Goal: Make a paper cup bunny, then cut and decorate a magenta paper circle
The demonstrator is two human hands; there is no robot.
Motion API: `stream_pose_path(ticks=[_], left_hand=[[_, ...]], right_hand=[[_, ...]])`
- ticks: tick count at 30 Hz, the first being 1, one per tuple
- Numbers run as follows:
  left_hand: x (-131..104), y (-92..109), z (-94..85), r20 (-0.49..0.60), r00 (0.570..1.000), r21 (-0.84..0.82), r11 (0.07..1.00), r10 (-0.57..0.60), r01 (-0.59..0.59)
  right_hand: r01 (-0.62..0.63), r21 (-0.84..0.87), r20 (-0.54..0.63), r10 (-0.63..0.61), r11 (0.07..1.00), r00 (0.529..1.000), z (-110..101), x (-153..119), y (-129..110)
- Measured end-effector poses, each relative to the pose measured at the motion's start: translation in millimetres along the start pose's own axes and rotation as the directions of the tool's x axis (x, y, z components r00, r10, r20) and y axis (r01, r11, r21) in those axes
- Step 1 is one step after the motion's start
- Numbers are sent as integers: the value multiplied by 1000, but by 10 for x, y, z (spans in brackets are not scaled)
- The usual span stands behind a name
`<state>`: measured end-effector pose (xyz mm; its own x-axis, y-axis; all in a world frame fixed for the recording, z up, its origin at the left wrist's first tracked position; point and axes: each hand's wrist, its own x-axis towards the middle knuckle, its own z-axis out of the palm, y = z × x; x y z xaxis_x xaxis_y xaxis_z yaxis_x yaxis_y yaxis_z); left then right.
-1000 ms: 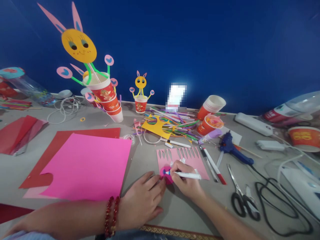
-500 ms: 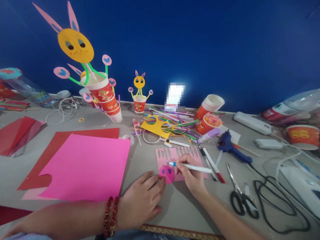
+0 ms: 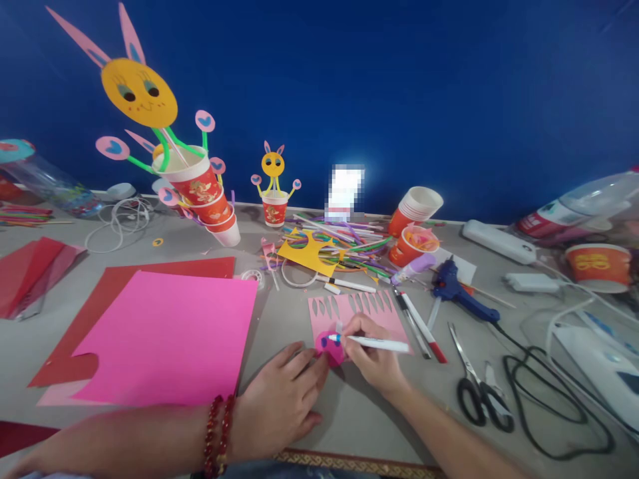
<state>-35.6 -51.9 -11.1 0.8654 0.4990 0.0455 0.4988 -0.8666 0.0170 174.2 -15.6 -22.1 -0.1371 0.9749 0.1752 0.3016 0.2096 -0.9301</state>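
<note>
My right hand [image 3: 372,356] is closed round a white marker [image 3: 377,344] with a blue tip. Its tip is at the dark blue spots on a small bright pink paper circle [image 3: 335,356]. My left hand [image 3: 287,392] lies with its fingers stretched out on the table, fingertips at the circle's left edge. Red beads ring that wrist. Partly under the circle and my right hand lies a light pink paper sheet [image 3: 399,326] with a row of leaf-shaped holes along its top.
Large pink paper [image 3: 174,339] covers red paper [image 3: 114,286] on the left. Scissors [image 3: 479,392], a blue glue gun [image 3: 459,293] and a looped black cord lie right. Behind are paper cups [image 3: 417,206], pipe cleaners [image 3: 359,239] and rabbit figures in cups [image 3: 274,207].
The marker tip has come down and left, from just above the pink circle onto its blue spots. My left hand stays in place at the circle; the view has shifted slightly.
</note>
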Motion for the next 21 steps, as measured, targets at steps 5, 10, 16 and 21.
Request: stream_pose_path(ticks=[5,10,16,21], left_hand=[[2,-3,-2,0,1000,5,1000,3,-3],[6,2,-3,0,1000,0,1000,0,0],[0,-1,6,-4,1000,-14,1000,2,-2],[-6,-5,0,-9,1000,-11,1000,2,-2]], right_hand=[[36,-146,94,-23,989,995,13,-3,-9],[63,-198,116,-40,978,992,3,-12,-10],[68,-219,122,-42,973,992,4,-8,-10],[65,-220,132,-37,973,991,5,-11,-6]])
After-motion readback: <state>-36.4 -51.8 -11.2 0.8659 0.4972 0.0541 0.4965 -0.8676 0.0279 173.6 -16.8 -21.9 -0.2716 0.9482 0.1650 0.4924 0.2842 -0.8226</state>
